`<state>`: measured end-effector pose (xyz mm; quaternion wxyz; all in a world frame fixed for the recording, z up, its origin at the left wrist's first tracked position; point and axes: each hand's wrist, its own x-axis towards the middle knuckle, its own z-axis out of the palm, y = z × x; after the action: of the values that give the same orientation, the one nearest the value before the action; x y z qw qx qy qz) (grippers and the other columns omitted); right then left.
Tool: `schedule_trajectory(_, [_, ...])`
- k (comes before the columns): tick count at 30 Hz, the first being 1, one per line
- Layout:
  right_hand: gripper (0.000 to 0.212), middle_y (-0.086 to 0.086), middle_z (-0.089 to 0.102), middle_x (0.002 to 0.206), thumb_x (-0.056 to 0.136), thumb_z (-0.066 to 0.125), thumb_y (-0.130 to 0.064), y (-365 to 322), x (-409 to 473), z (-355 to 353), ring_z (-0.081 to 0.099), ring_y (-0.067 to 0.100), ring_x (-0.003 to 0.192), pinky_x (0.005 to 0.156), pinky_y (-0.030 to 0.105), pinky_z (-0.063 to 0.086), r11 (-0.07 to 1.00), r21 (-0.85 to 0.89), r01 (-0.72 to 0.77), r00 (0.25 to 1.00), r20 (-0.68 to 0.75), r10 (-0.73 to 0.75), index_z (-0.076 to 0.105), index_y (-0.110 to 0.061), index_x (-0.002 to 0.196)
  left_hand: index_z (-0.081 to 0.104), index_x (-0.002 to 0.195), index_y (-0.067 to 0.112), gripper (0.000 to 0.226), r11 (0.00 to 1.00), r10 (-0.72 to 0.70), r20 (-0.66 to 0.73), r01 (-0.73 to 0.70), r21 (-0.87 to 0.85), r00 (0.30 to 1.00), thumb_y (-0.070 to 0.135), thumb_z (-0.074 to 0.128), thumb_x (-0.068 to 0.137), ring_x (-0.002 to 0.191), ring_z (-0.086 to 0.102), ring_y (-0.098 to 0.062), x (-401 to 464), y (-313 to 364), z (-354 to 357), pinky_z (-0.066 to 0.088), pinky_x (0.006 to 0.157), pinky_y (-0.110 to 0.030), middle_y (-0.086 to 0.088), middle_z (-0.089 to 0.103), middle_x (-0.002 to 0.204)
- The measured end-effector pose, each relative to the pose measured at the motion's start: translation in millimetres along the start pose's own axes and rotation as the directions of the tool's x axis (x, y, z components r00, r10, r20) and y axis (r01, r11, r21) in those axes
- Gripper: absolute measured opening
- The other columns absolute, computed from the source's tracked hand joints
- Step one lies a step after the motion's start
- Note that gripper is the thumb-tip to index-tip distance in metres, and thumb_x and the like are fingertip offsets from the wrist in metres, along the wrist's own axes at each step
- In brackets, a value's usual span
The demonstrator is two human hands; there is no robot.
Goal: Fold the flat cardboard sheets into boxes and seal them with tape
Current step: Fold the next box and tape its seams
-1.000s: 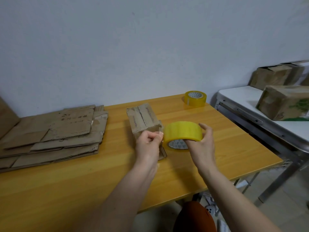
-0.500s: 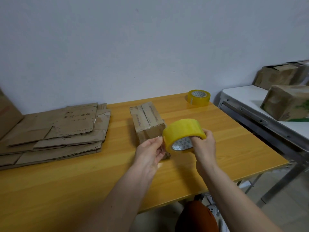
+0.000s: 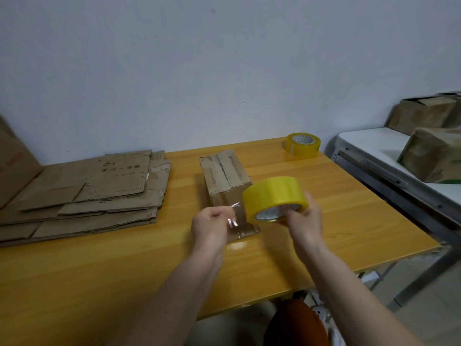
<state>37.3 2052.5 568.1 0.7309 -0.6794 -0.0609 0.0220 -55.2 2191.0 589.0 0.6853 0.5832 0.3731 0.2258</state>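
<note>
Hands work above a yellow-orange wooden table (image 3: 336,221) in the head view. The right hand (image 3: 303,218) grips a yellow roll of clear packing tape (image 3: 273,198), fingers curled through its core. The left hand (image 3: 210,224), at nine o'clock from the roll, pinches the free tape end (image 3: 233,216), drawing a short clear strip taut between them. The small folded brown cardboard box (image 3: 225,178) sits just beyond, at twelve o'clock from both hands, its long axis and top seam running away from the person. Flat brown cardboard sheets (image 3: 99,188) are stacked at ten o'clock.
</note>
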Motion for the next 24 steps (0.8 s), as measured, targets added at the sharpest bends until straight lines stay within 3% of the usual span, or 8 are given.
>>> schedule_trajectory(3, [0.054, -0.004, 0.059, 0.1, 0.085, 0.049, 0.014, -2.5, 14.4, -16.7, 0.06, 0.02, 0.094, 0.073, 0.038, 0.055, 0.989, -0.137, 0.063, 0.989, -0.124, -0.08, 0.055, -0.028, 0.118, 0.069, 0.085, 0.013, 0.007, 0.999, 0.03, -0.023, -0.03, 0.016, 0.999, 0.012, 0.064, 0.09, 0.091, 0.064, -0.016, 7.9, 3.1, -17.8, 0.052, 0.08, -0.027, -0.003, 0.071, 0.092])
schedule_trajectory(5, [0.044, -0.001, 0.06, 0.098, 0.087, 0.053, 0.008, 2.8, 17.4, -20.2, 0.06, 0.024, 0.095, 0.077, 0.043, 0.054, 0.991, -0.133, 0.036, 0.989, -0.137, -0.054, 0.056, -0.025, 0.116, 0.069, 0.089, 0.01, 0.006, 0.999, 0.024, 0.025, -0.025, 0.029, 0.999, 0.012, 0.063, 0.091, 0.091, 0.064, -0.013, 8.4, 3.7, -22.1, 0.05, 0.074, -0.022, -0.004, 0.071, 0.094])
schedule_trajectory(7, [0.026, 0.003, 0.06, 0.084, 0.087, 0.057, 0.005, 9.5, 18.3, -18.3, 0.059, 0.03, 0.087, 0.073, 0.043, 0.05, 0.996, -0.09, -0.009, 0.989, -0.146, -0.004, 0.059, -0.02, 0.094, 0.068, 0.09, 0.01, 0.005, 1.0, 0.007, 0.052, -0.007, 0.003, 0.999, 0.012, 0.064, 0.091, 0.09, 0.064, -0.014, 7.3, 5.0, -20.8, 0.051, 0.077, -0.024, -0.004, 0.07, 0.095])
schedule_trajectory(9, [0.03, 0.002, 0.054, 0.067, 0.084, 0.053, 0.009, 11.4, 17.4, -16.2, 0.052, 0.026, 0.074, 0.063, 0.041, 0.043, 0.997, -0.067, -0.038, 0.986, -0.165, 0.026, 0.058, -0.019, 0.075, 0.068, 0.086, 0.008, 0.005, 1.0, 0.005, 0.08, -0.002, -0.029, 0.997, 0.009, 0.065, 0.089, 0.086, 0.062, -0.015, 5.3, 6.0, -19.9, 0.052, 0.075, -0.025, -0.005, 0.068, 0.087])
schedule_trajectory(13, [0.039, 0.005, 0.066, 0.097, 0.087, 0.049, 0.009, 11.1, 16.3, -16.4, 0.062, 0.028, 0.095, 0.081, 0.046, 0.053, 0.999, -0.018, -0.027, 0.989, -0.143, 0.025, 0.063, -0.02, 0.109, 0.068, 0.091, 0.006, 0.01, 0.999, 0.001, 0.146, 0.005, -0.036, 0.989, 0.009, 0.072, 0.083, 0.082, 0.064, -0.016, 2.3, 5.2, -24.6, 0.053, 0.073, -0.024, -0.006, 0.069, 0.088])
schedule_trajectory(18, [0.046, 0.004, 0.064, 0.095, 0.088, 0.047, 0.008, 3.4, 13.4, -14.7, 0.065, 0.024, 0.087, 0.057, 0.032, 0.057, 0.995, 0.099, -0.022, 0.999, -0.038, 0.026, 0.057, -0.036, 0.097, 0.066, 0.09, 0.007, 0.01, 0.997, -0.017, 0.134, 0.027, -0.073, 0.991, 0.006, 0.071, 0.082, 0.077, 0.062, -0.017, 5.1, 5.1, -31.6, 0.055, 0.081, -0.032, -0.006, 0.066, 0.082])
schedule_trajectory(21, [0.044, 0.009, 0.065, 0.101, 0.084, 0.056, 0.012, 0.4, 14.0, -14.3, 0.064, 0.026, 0.091, 0.067, 0.039, 0.058, 0.997, 0.07, -0.015, 1.0, 0.014, 0.014, 0.059, -0.024, 0.11, 0.065, 0.091, 0.008, 0.012, 0.993, -0.026, 0.125, 0.04, -0.115, 0.992, 0.005, 0.071, 0.081, 0.075, 0.064, -0.017, 7.5, 7.6, -36.2, 0.057, 0.08, -0.033, -0.007, 0.067, 0.083])
schedule_trajectory(24, [0.038, 0.005, 0.067, 0.087, 0.082, 0.056, 0.015, -5.5, 18.3, -13.1, 0.063, 0.023, 0.083, 0.07, 0.039, 0.054, 0.999, 0.012, 0.03, 0.999, 0.016, -0.03, 0.065, -0.021, 0.092, 0.064, 0.095, 0.006, 0.013, 0.988, -0.034, 0.126, 0.052, -0.143, 0.991, 0.006, 0.069, 0.082, 0.076, 0.065, -0.017, 8.9, 11.7, -41.8, 0.057, 0.079, -0.033, -0.007, 0.067, 0.083])
